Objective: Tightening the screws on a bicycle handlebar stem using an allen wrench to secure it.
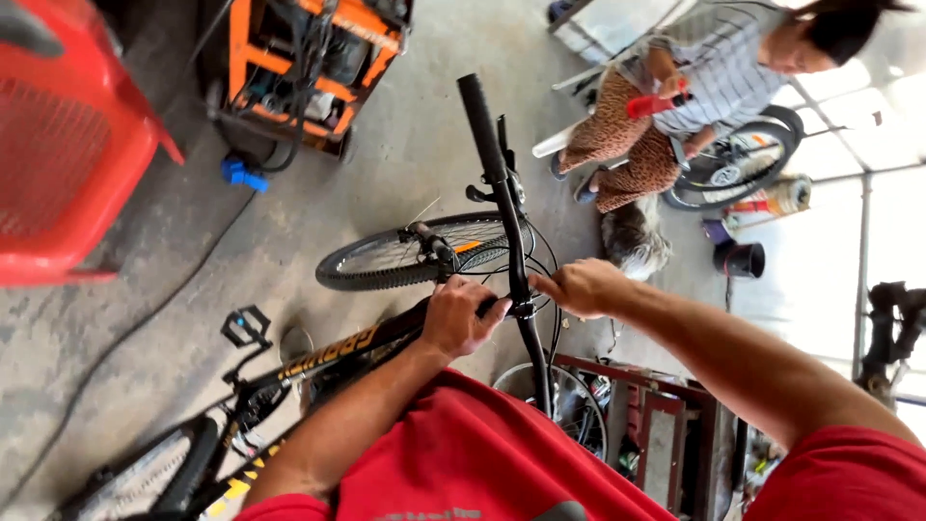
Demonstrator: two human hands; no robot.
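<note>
1. A yellow lettered decal (333, 351) runs along the black bicycle frame (289, 371), just beside the left hand (461, 316).
2. Yellow decal marks (249, 465) show lower on the same frame, near the rear wheel.
3. A can-like container with an orange-and-white label (779, 197) lies on the floor beside the other bicycle's wheel.

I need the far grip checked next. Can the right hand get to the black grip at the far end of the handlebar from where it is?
Probably yes. The right hand rests at the stem, and the handlebar runs bare to the black grip, with only the brake lever alongside.
</note>
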